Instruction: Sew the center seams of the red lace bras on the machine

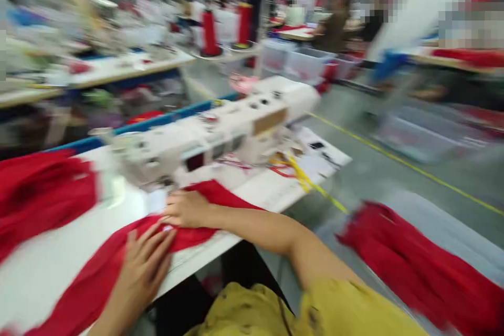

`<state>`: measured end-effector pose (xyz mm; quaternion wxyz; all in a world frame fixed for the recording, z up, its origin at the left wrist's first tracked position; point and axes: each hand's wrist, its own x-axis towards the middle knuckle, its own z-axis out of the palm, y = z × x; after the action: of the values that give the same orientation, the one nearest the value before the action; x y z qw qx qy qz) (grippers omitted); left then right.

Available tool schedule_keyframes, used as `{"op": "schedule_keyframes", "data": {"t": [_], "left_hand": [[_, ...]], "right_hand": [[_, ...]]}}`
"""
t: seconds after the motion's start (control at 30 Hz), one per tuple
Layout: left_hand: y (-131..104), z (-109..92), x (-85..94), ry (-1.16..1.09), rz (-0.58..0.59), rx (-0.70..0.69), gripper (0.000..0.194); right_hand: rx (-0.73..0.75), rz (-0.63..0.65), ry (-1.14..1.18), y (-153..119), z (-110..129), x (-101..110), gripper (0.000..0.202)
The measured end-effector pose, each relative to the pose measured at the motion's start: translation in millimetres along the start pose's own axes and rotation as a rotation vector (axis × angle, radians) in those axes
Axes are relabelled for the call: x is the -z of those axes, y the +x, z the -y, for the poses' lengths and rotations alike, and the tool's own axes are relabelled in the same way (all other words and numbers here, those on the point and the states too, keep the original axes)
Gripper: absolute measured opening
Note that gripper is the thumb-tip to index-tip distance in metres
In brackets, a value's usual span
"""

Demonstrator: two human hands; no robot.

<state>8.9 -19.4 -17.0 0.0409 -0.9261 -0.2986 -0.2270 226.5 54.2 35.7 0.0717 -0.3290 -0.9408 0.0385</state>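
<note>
A length of red fabric [106, 254] runs across the white sewing table, under both hands and in front of the sewing machine [220, 128]. My left hand [145, 260] lies flat on it, fingers stretched out toward the machine head. Just beyond those fingertips, my right hand [187, 209] has its fingers bent together on the cloth, close to the needle area. A small white patch [168, 228], perhaps a label, shows between the hands; blur hides its detail. The presser foot and needle cannot be made out clearly.
More red fabric [43, 194] is piled at the table's left. A yellow measuring tape [301, 173] hangs off the right end near red-handled scissors [283, 169]. Red garments [425, 268] lie over a clear plastic bin at lower right. Red thread cones [210, 34] stand behind the machine.
</note>
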Motion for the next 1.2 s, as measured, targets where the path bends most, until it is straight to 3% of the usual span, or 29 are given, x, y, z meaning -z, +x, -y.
{"op": "schedule_keyframes", "data": {"t": [0.07, 0.23, 0.4, 0.7, 0.93, 1.2], "left_hand": [[-1.5, -13.4, 10.5, 0.097, 0.08, 0.101, 0.055], [3.2, -12.6, 24.1, 0.031, 0.144, 0.289, 0.05], [-1.6, -19.0, 19.6, -0.067, 0.144, 0.314, 0.045], [9.5, -18.8, 18.4, -0.052, 0.174, 0.346, 0.044], [1.6, -20.3, 3.7, 0.016, 0.109, 0.347, 0.043], [3.8, -15.8, 7.0, 0.032, 0.075, 0.31, 0.038]], "right_hand": [[-0.031, -0.108, 0.043, -0.4, -0.7, -4.4, 0.026], [0.018, -0.245, 0.159, 20.1, -3.5, -24.9, 0.026], [-0.047, -0.206, 0.257, 19.3, -5.9, -29.9, 0.03], [-0.16, -0.151, 0.352, 31.0, -10.9, -25.7, 0.02], [-0.268, -0.082, 0.426, 31.2, -10.5, -28.2, 0.02], [-0.323, -0.076, 0.482, 35.3, -13.3, -34.3, 0.018]]}}
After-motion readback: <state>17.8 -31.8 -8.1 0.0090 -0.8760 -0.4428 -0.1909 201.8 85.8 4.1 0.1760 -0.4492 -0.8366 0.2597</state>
